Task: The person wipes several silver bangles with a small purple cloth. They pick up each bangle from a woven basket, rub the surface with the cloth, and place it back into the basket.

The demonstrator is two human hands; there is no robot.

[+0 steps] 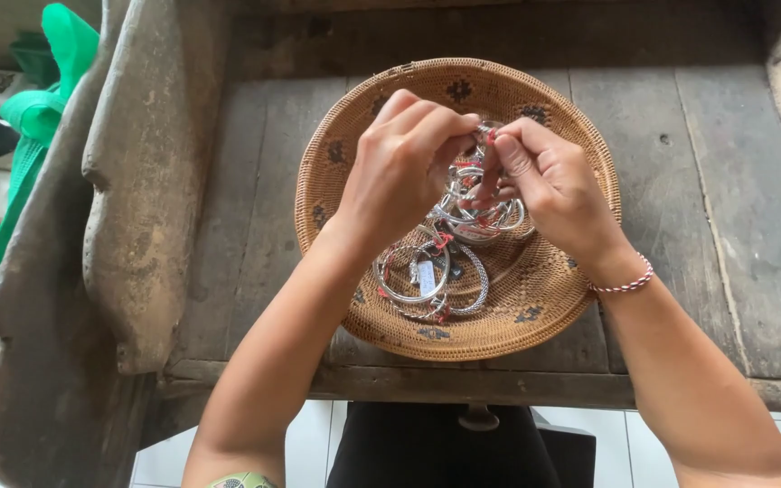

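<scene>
A weathered grey plank table (pixel 680 181) stands over a white tiled floor (pixel 309 434) in daylight.

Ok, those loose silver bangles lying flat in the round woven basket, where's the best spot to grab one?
Probably the near arc of the silver bangles, pinched from above: they lie flat on the woven basket, rims exposed on the side nearest the person. Both the left hand and right hand are busy with another bunch.

A worn grey wooden table (pixel 707 181) fills most of the frame; at left, a rough carved wooden piece (pixel 137 199) — and upper left, green plastic mesh (pixel 47 99). White floor tiles (pixel 318 434) show below.
</scene>
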